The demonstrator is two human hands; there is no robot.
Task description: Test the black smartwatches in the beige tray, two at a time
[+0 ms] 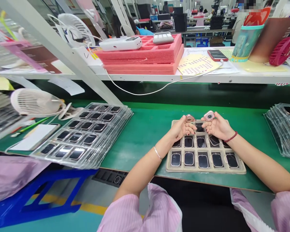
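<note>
Left hand [182, 127]: pinching a small rose-gold rounded-square watch case [189, 118] between thumb and fingertips, holding it above the tray's top row; a thin silver bangle [157, 152] is circling the wrist.

Right hand [218, 126]: gripping a second pink-gold rounded-square watch case [209, 115] in the same way, fingers curled beneath it; a red beaded bracelet [230, 137] is sitting at the wrist.

Beige compartment tray [205, 170]: lying flat on the green bench mat [140, 151] beneath both hands, carrying glossy black rounded-square watch faces [203, 161] in its rows; the hands are covering part of the top row.

Clear plastic trays: standing stacked at left [87, 135] and right [284, 129], each holding dark glossy pieces.

Bench surroundings: a white desk fan [36, 102] is standing beyond the left stack.

Upper shelf: a stepped pink foam tray [140, 54] is carrying a white handheld device [120, 43], its cable trailing over the shelf edge; a smartphone [217, 55] is lying on papers nearby.
</note>
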